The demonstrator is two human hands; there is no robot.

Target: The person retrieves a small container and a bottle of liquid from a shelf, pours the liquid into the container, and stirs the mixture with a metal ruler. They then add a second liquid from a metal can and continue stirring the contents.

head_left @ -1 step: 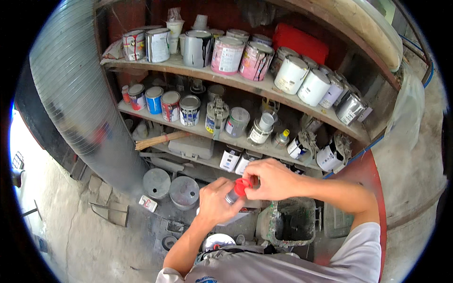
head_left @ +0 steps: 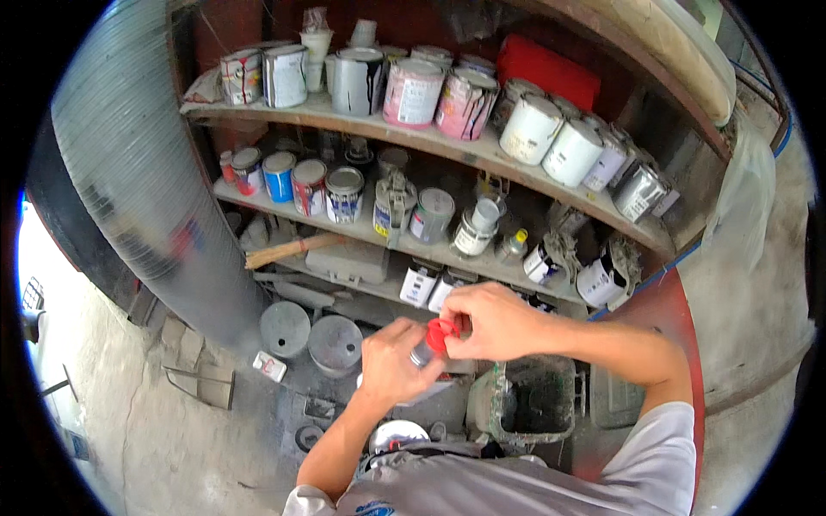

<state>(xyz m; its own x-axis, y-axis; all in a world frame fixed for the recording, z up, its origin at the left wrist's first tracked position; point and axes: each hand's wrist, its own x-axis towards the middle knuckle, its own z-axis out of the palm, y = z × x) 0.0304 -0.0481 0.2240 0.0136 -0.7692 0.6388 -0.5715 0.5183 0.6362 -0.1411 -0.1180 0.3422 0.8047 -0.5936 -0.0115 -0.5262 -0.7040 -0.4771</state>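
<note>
My left hand (head_left: 394, 361) is closed around a small grey container (head_left: 421, 355) with a rounded body, mostly hidden by the fingers. At the container's top, my right hand (head_left: 490, 322) pinches a red cap (head_left: 441, 334) between thumb and fingers. The cap looks tilted, and I cannot tell whether it still sits on the container. Both hands are close together in front of the lower shelf. Just beyond them stand white and black rectangular cans (head_left: 419, 284).
Shelves ahead carry several paint cans, including a pink-labelled can (head_left: 415, 93) and a blue can (head_left: 280, 176). Below are round metal drums (head_left: 335, 344) and a grimy open bin (head_left: 535, 400). A large ribbed duct (head_left: 151, 172) rises at left.
The view has shifted slightly, so the shelves sit a little higher. Both hands keep their hold on the container and cap; the cap's angle looks slightly different.
</note>
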